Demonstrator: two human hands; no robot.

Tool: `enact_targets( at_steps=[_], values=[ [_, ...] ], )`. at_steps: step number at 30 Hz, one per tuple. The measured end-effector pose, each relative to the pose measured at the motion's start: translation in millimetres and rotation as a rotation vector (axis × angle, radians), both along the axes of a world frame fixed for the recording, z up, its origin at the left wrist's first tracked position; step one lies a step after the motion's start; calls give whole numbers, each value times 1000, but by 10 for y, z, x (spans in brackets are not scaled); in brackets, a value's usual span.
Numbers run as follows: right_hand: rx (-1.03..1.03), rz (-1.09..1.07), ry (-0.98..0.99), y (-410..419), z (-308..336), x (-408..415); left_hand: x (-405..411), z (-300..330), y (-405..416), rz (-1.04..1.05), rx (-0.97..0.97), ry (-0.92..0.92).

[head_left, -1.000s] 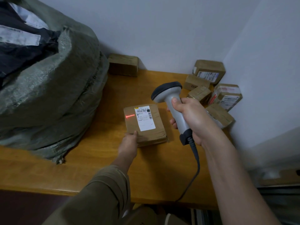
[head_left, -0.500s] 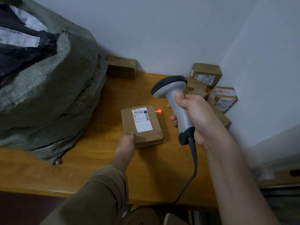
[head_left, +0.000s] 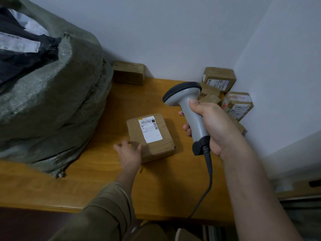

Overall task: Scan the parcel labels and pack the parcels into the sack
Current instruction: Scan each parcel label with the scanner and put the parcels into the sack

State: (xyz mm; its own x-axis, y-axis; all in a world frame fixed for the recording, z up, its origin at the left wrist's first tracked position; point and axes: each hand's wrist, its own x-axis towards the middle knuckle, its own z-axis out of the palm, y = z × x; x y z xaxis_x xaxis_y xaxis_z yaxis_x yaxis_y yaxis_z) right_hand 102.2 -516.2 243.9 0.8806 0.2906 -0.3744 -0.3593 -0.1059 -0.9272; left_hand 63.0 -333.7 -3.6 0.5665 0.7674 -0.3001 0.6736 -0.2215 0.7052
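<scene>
A flat brown parcel (head_left: 152, 145) with a white label (head_left: 149, 129) lies face up in the middle of the wooden table (head_left: 86, 185). My left hand (head_left: 129, 153) is at the parcel's near left corner, blurred, fingers spread over its edge. My right hand (head_left: 208, 126) grips a grey handheld scanner (head_left: 186, 108) just right of the parcel, its black head turned left. The big green sack (head_left: 52, 105) bulges on the table's left, open at the top with dark parcels (head_left: 20, 54) inside.
Several taped brown parcels (head_left: 232, 100) are heaped in the back right corner against the walls. One more brown box (head_left: 129, 74) stands at the back wall beside the sack. The scanner's cable (head_left: 207, 185) hangs over the table's front edge.
The red scan line crossed from the parcel's left to its right edge and is gone now. My left hand has shifted left and opened at the parcel's corner. The scanner's head has lifted slightly.
</scene>
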Motion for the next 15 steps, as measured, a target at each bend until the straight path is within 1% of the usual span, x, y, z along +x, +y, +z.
enact_targets(
  at_steps=[2,4,6,7,9,15],
  values=[
    [-26,1,4,-13,-23,11,32,-43,25,148,-237,33],
    [-26,1,13,-22,-40,18,45,-112,18,203,-499,45],
    [-22,9,18,-29,-51,21,71,-154,-17,241,-718,-11],
    [-28,15,13,-31,-59,22,98,-168,-34,256,-754,-42],
    [-43,24,-8,-34,-69,22,160,-171,-70,280,-747,-80],
    [-49,20,-29,-46,-79,9,179,-250,-96,333,-597,-49]
  ],
)
